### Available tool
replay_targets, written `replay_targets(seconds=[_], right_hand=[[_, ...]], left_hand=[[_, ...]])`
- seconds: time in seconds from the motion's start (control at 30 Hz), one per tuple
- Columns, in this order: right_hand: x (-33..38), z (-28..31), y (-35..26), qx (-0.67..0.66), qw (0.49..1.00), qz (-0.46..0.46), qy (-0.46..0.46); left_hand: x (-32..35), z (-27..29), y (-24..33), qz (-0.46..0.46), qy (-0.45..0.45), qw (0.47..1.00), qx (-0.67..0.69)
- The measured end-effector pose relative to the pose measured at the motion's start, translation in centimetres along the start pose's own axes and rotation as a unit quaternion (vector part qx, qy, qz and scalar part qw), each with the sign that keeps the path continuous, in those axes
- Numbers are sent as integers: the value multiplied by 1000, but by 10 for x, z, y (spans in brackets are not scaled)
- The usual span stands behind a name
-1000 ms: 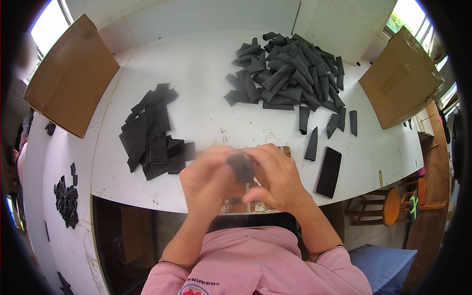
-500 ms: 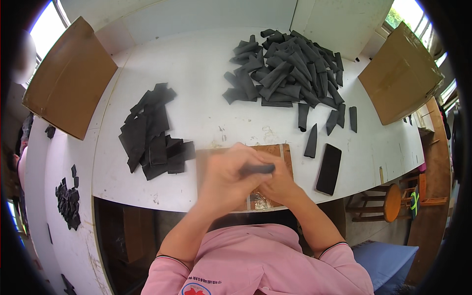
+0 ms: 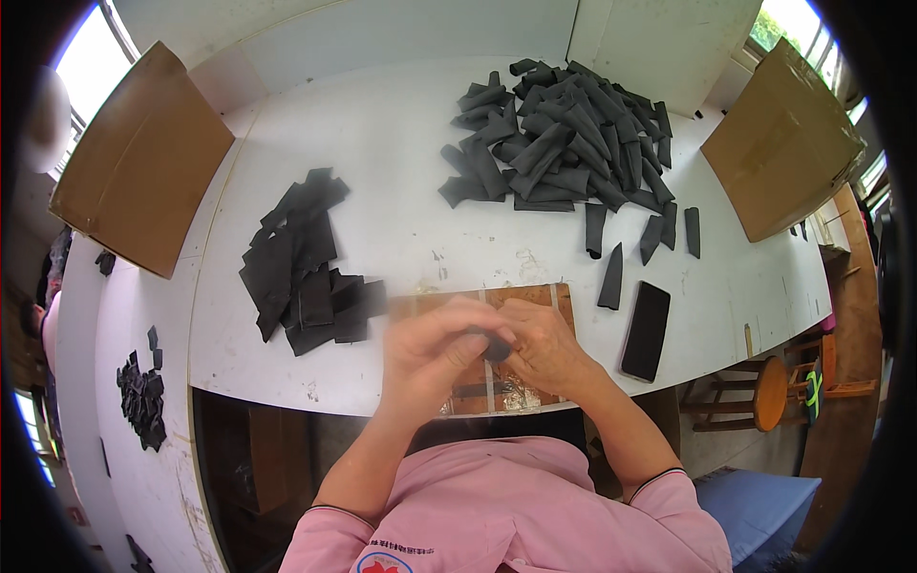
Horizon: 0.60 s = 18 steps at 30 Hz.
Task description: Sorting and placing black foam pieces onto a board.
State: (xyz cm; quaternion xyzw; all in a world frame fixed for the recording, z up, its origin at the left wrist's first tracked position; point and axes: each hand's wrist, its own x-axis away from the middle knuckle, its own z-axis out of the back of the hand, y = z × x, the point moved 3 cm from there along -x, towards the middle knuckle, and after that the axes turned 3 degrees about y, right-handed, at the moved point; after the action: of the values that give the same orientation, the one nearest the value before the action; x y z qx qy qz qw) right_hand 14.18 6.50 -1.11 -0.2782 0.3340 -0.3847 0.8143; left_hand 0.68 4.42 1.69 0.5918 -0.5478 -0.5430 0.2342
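Observation:
Both my hands meet over a brown board [image 3: 541, 296] at the table's near edge. Between them is a small dark grey fabric piece [image 3: 496, 346], mostly covered by the fingers. My left hand [image 3: 427, 346] curls around it from the left, a little blurred. My right hand [image 3: 542, 346] is closed on its other end, fingers bent. To the left lies a pile of flat dark fabric pieces [image 3: 304, 250]. Farther off to the right is a large heap of rolled, tube-like dark grey pieces [image 3: 564, 134], with several loose ones beside it.
A black phone [image 3: 646, 331] lies right of the board. Cardboard boxes stand at the left [image 3: 143, 162] and right [image 3: 785, 143] of the white table [image 3: 382, 191]. More dark scraps [image 3: 141, 401] lie on a left side table. A wooden stool [image 3: 770, 393] stands at the lower right.
The dark piece has turned between my hands and now points nearer to me, with less of it showing. My right hand has shifted slightly, and the view has moved a little.

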Motion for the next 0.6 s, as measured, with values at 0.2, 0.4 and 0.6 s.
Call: replay_targets(seconds=[0.2,0.4,0.6], right_hand=[[5,-15,13,-33,999,-22,-1],[-8,9,-20,32,999,25,3],[-4,-5,-10,80,994,70,5]], left_hand=[[0,-1,0,29,60,996,-62],[7,-1,5,-41,172,979,104],[14,14,-3,-4,234,948,217]])
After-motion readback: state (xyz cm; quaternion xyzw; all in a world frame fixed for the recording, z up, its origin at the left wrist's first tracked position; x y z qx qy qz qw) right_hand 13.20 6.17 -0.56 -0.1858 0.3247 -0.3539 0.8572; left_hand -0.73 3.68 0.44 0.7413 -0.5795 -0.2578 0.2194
